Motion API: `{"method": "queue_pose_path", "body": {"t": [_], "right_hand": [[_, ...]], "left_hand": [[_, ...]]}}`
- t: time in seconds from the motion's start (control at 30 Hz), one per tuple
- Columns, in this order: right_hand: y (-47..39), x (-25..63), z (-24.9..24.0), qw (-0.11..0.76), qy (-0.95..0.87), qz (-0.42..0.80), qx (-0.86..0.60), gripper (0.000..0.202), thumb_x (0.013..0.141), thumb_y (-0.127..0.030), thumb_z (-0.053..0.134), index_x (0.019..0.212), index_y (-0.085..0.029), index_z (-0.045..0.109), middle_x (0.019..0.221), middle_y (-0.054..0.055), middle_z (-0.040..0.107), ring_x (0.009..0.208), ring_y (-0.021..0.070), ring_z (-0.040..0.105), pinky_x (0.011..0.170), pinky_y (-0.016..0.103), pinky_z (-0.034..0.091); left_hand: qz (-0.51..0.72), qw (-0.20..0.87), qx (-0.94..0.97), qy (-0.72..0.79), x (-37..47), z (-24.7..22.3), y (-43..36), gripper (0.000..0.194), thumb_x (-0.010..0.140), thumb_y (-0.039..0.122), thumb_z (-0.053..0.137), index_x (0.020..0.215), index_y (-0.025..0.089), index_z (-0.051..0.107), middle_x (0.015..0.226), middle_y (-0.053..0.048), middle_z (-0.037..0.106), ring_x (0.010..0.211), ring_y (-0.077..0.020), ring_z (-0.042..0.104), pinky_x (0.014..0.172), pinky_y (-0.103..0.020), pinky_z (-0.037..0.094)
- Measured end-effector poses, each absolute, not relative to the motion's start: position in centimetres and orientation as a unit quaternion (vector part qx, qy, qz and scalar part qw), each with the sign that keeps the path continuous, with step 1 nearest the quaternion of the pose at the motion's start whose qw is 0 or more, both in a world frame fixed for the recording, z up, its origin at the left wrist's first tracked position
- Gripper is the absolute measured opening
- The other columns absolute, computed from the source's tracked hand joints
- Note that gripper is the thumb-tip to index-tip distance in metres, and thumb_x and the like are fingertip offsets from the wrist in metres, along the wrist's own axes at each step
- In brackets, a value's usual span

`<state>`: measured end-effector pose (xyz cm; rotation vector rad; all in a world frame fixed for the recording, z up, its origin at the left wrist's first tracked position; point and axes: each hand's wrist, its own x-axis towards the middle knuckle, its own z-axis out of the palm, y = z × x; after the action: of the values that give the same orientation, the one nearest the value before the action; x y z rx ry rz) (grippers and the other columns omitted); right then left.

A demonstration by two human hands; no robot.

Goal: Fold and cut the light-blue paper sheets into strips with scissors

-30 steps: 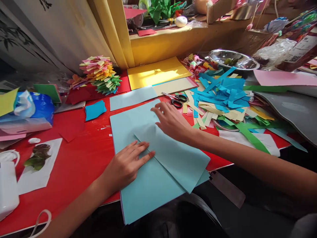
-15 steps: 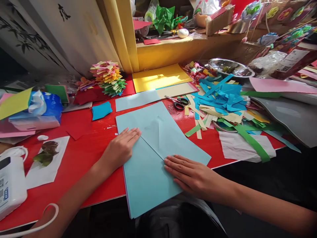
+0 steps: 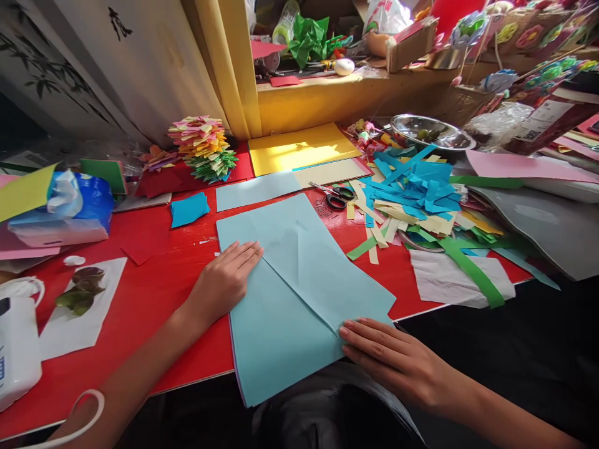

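Note:
Light blue paper sheets (image 3: 285, 343) lie in front of me, partly over the table's front edge, with a diagonal fold line across them. My left hand (image 3: 229, 271) rests flat on the left side of the paper, its fingertips by the upper end of that line. At the line's lower end, my right hand (image 3: 397, 358) presses flat with fingers stretched out. Neither hand grips anything. Behind the paper lie black-handled scissors (image 3: 339, 198) with their blades pointing left, and a pale blue strip (image 3: 257, 190).
A pile of blue and cream paper strips (image 3: 421, 187) spreads to the right, near a metal bowl (image 3: 433, 132). Left are a stack of blue squares (image 3: 189, 209), a tissue pack (image 3: 70, 209) and a white device (image 3: 19, 349). A folded-paper stack (image 3: 203, 146) stands at the back.
My right hand has slid down and to the right along the fold line, to near the paper's lower right edge. My left hand has stayed in place on the paper.

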<state>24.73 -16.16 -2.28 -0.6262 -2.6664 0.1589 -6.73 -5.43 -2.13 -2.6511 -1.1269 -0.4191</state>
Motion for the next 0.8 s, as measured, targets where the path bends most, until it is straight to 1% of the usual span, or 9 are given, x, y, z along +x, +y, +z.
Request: {"method": "queue_pose_path", "body": {"t": [0.07, 0.17, 0.23, 0.33, 0.43, 0.53, 0.63, 0.7, 0.8], "right_hand": [[-16.5, 25.1, -2.7, 0.208, -0.950, 0.049, -0.230, 0.035, 0.080, -0.008, 0.056, 0.115, -0.008, 0.057, 0.120, 0.014, 0.057, 0.123, 0.0235, 0.042, 0.105, 0.038, 0.037], [-16.8, 25.6, -2.6, 0.222, -0.943, 0.053, -0.241, 0.025, 0.081, -0.012, 0.056, 0.104, -0.014, 0.062, 0.120, 0.011, 0.058, 0.120, 0.0218, 0.045, 0.104, 0.036, 0.039], [-16.9, 25.8, -2.2, 0.222, -0.943, 0.065, -0.241, 0.018, 0.082, -0.014, 0.055, 0.098, -0.015, 0.064, 0.122, 0.011, 0.056, 0.120, 0.0218, 0.045, 0.102, 0.037, 0.041], [-16.9, 25.9, -1.8, 0.229, -0.940, 0.078, -0.242, 0.013, 0.083, -0.012, 0.051, 0.089, -0.015, 0.062, 0.122, 0.012, 0.057, 0.120, 0.0217, 0.045, 0.100, 0.038, 0.042], [-16.8, 25.7, -1.7, 0.264, -0.927, 0.082, -0.254, 0.012, 0.082, -0.007, 0.049, 0.085, -0.015, 0.058, 0.116, 0.013, 0.060, 0.117, 0.0206, 0.048, 0.099, 0.038, 0.044], [-16.8, 25.3, -1.8, 0.296, -0.913, 0.086, -0.267, 0.009, 0.082, -0.009, 0.051, 0.086, -0.016, 0.055, 0.109, 0.013, 0.064, 0.112, 0.0190, 0.054, 0.095, 0.035, 0.047], [-16.7, 25.1, -1.8, 0.298, -0.904, 0.104, -0.289, 0.010, 0.081, -0.015, 0.055, 0.091, -0.017, 0.055, 0.105, 0.011, 0.066, 0.107, 0.0175, 0.057, 0.093, 0.033, 0.048], [-16.7, 25.1, -1.8, 0.296, -0.899, 0.121, -0.301, 0.015, 0.081, -0.017, 0.056, 0.097, -0.017, 0.055, 0.104, 0.010, 0.067, 0.105, 0.0170, 0.058, 0.093, 0.032, 0.048], [-16.7, 25.0, -2.0, 0.304, -0.890, 0.130, -0.314, 0.026, 0.081, -0.017, 0.057, 0.106, -0.017, 0.053, 0.103, 0.009, 0.067, 0.104, 0.0164, 0.059, 0.090, 0.031, 0.050]], "left_hand": [[-0.138, 0.126, -0.904, -0.384, -6.7, -2.2, -5.5, 0.054, 0.075, -0.004, 0.028, 0.121, 0.009, 0.052, 0.123, -0.010, 0.055, 0.119, -0.0214, 0.047, 0.102, -0.042, 0.038], [-0.129, 0.145, -0.903, -0.383, -6.7, -2.2, -5.4, 0.052, 0.076, -0.003, 0.028, 0.120, 0.009, 0.053, 0.123, -0.010, 0.056, 0.117, -0.0213, 0.049, 0.101, -0.041, 0.039], [-0.124, 0.154, -0.901, -0.387, -6.6, -1.9, -5.4, 0.046, 0.080, 0.000, 0.029, 0.119, 0.009, 0.053, 0.121, -0.011, 0.057, 0.116, -0.0221, 0.050, 0.099, -0.041, 0.040], [-0.116, 0.163, -0.903, -0.380, -5.7, -0.9, -5.7, 0.034, 0.087, 0.017, 0.039, 0.116, 0.007, 0.054, 0.122, -0.015, 0.055, 0.119, -0.0273, 0.046, 0.097, -0.044, 0.041], [-0.109, 0.125, -0.946, -0.279, -3.6, 0.1, -6.8, 0.042, 0.087, 0.035, 0.046, 0.117, 0.007, 0.052, 0.126, -0.017, 0.051, 0.124, -0.0293, 0.039, 0.099, -0.044, 0.039], [-0.127, 0.074, -0.978, -0.145, -0.8, 0.2, -8.0, 0.044, 0.087, 0.038, 0.045, 0.118, 0.008, 0.051, 0.123, -0.016, 0.054, 0.121, -0.0258, 0.044, 0.099, -0.039, 0.041], [-0.140, 0.050, -0.982, -0.116, 1.2, -0.1, -8.5, 0.046, 0.087, 0.042, 0.042, 0.115, 0.007, 0.053, 0.119, -0.016, 0.057, 0.115, -0.0251, 0.050, 0.093, -0.036, 0.046], [-0.154, 0.056, -0.980, -0.109, 1.7, -0.3, -8.4, 0.045, 0.086, 0.043, 0.042, 0.110, 0.007, 0.055, 0.115, -0.016, 0.059, 0.111, -0.0247, 0.054, 0.089, -0.034, 0.049], [-0.174, 0.104, -0.977, -0.071, 1.6, -0.4, -8.2, 0.038, 0.087, 0.037, 0.045, 0.105, 0.005, 0.057, 0.109, -0.017, 0.063, 0.106, -0.0247, 0.057, 0.087, -0.034, 0.050]]}}
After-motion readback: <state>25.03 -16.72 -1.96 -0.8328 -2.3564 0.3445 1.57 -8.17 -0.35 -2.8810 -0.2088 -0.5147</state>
